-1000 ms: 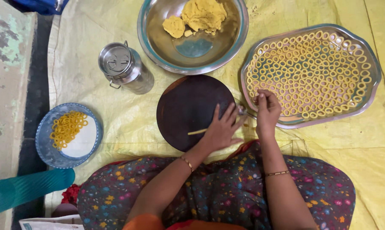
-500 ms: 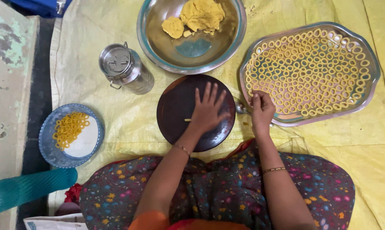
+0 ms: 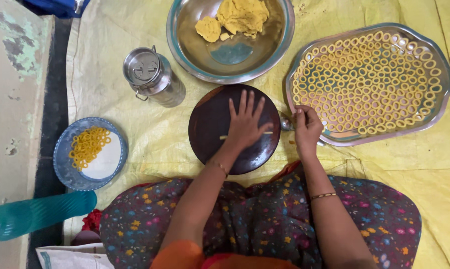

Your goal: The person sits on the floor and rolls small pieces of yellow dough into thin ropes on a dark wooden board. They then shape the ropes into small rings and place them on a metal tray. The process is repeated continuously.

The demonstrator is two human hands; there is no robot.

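A: Dark wood, round and smooth: the board (image 3: 212, 127) is lying at the centre of the frame. The left hand (image 3: 246, 124) is resting flat on it, fingers spread, pressing a thin dough rope (image 3: 224, 137) whose ends are showing on either side of the palm.

B: And the right hand (image 3: 307, 127)?

A: It is sitting at the lower left rim of the tray (image 3: 446, 84), fingertips pinched together. Whether they are holding a piece of dough cannot be told.

B: Progress?

A: Judging by the layout, well advanced. The metal tray, upper right of the frame, is carrying rows of small yellow rings (image 3: 369, 74) over most of its surface; a bare strip is remaining along its lower edge. The steel bowl (image 3: 185, 45), top centre, is still holding lumps of coarse yellow dough (image 3: 242, 15), so more shaping appears to be left.

B: Other items?

A: A lidded steel can (image 3: 153, 77) is standing left of the board. A blue plate (image 3: 63, 164), lower left, is holding a small heap of rings on a white surface. Everything is resting on a wrinkled yellow sheet (image 3: 135, 129).
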